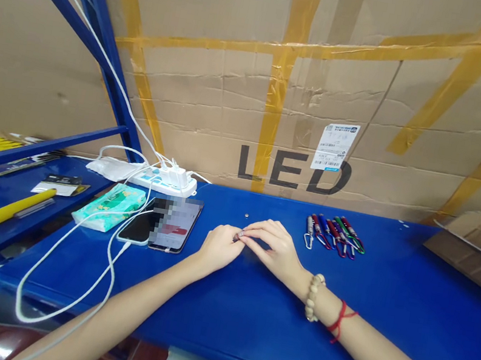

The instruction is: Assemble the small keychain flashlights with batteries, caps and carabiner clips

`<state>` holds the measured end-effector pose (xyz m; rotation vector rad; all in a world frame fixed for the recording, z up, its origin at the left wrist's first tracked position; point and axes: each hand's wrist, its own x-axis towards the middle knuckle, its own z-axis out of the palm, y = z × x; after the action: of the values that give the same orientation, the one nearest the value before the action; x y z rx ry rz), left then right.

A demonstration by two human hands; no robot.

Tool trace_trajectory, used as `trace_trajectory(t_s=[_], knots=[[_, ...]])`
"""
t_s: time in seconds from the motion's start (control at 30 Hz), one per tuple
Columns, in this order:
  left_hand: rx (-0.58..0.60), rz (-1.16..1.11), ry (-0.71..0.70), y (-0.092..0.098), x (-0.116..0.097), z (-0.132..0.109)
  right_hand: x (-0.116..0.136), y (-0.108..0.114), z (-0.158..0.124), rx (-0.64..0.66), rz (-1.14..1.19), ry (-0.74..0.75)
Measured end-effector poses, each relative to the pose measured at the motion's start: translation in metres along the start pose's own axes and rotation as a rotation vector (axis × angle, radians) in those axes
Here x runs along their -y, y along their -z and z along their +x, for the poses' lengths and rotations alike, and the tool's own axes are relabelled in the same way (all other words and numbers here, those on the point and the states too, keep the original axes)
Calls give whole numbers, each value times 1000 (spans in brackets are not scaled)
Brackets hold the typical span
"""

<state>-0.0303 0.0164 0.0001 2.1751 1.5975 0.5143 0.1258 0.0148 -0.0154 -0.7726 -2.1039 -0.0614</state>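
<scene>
- Pinching tightly, the right hand (273,247) is pressing thumb and fingers together on a small dark piece (237,237), while the left hand (220,247) is curling closed around its other side, probably steadying it; the fingers are hiding its shape from me.
- I am seeing both hands sitting low over the blue table (271,326), presumably so that anything slipping lands close by; I cannot tell whether they are touching it.
- Left of them, a black-screened phone (135,227) and a larger phone (179,228) are lying side by side, a white cable (123,249) feeding the first, likely for charging.
- Left again, a green tissue pack (109,205) is lying under crossing cables.
- Beyond the fingertips, a tiny round piece (246,215) is lying alone, perhaps for easy spotting.
- Farther right, coloured metal tubes (334,231) are lying grouped, clips mostly facing me, seemingly for easy picking.
- Behind, a power strip (157,179) is hugging the back edge, likely sparing workspace.
- Farthest, a taped cardboard panel (215,108) marked LED is standing upright, walling everything in.
</scene>
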Motion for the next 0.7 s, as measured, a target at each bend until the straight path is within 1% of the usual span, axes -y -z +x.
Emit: trace_trajectory(t_s=[0.1, 0.27, 0.33, 0.43, 0.5, 0.7], knots=[[-25, 6, 39, 0, 0, 0, 0, 0, 0, 11, 21, -49], [-155, -65, 177, 4, 2, 3, -6, -4, 0, 12, -13, -226], [-188, -105, 199, 6, 3, 4, -12, -6, -1, 38, -38, -287], [-197, -162, 194, 5, 4, 6, -19, -9, -2, 103, -53, -364], [-189, -214, 181, 3, 4, 6, -22, -10, -2, 152, -42, -381], [-151, -386, 140, -4, 5, 8, -27, -16, -4, 320, -65, -311]])
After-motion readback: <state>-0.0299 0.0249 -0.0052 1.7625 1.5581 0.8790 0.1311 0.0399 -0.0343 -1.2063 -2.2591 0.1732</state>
